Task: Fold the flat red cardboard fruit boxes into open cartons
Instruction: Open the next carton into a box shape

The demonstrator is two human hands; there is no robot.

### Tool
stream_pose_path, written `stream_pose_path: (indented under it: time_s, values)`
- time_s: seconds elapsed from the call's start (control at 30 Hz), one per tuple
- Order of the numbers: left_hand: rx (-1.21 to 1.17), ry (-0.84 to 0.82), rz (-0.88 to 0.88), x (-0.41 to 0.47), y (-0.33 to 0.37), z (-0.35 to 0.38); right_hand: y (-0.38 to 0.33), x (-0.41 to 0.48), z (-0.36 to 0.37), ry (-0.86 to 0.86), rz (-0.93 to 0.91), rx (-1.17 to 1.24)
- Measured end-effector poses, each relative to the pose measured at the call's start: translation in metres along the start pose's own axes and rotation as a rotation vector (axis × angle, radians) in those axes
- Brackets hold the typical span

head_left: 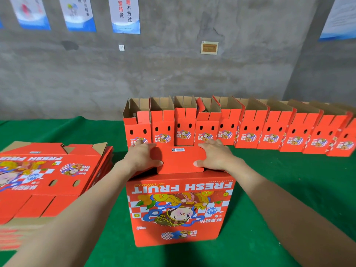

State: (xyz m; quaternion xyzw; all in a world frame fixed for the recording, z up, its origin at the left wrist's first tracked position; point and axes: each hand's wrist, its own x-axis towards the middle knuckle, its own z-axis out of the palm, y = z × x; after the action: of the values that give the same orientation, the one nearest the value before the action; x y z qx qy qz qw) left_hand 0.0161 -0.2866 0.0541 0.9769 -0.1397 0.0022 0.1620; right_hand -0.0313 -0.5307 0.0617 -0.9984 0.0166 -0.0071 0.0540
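Observation:
A red fruit box [181, 207] stands upside down on the green table in front of me, its "FRESH FRUIT" print facing me inverted. On top of it lies a red bottom flap [180, 159] with a small white barcode label. My left hand [141, 158] rests on the flap's left end, thumb pressed on its surface. My right hand [215, 156] lies on the right end in the same way, thumb on the flap. Both hands press down with fairly straight fingers. A stack of flat red boxes [48, 182] lies to my left.
Along the back of the green table [289, 189] stands a row of several folded open cartons [240, 130], tops open, running from centre to the far right. A grey concrete wall with posters rises behind them.

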Motion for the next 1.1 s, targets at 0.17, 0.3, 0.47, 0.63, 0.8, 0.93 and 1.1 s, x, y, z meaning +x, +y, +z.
stream_pose_path:
  time_s: [0.17,0.3,0.47,0.63,0.8,0.93,1.1]
  values:
    - [-0.009,0.017,-0.05,-0.002,0.004,0.002,0.002,-0.001,0.011,0.079,-0.016,0.001]
    - [0.037,0.023,-0.06,-0.006,0.008,0.004,0.003,-0.003,0.02,0.131,-0.017,-0.046]
    - [0.028,0.019,-0.06,-0.009,0.008,0.003,0.005,-0.005,0.019,0.065,-0.026,0.057]
    - [-0.249,0.068,0.001,-0.014,0.0,-0.003,0.006,-0.006,0.016,0.044,-0.013,0.114]
    - [-0.858,0.066,-0.119,-0.029,-0.025,-0.011,0.01,-0.009,0.015,0.052,0.0,0.143]
    - [-0.856,-0.11,-0.255,-0.045,-0.031,0.001,0.016,-0.008,0.005,0.18,0.021,0.706]
    - [-0.847,-0.118,-0.332,-0.053,-0.037,0.0,0.044,-0.031,0.03,0.136,0.409,1.235]
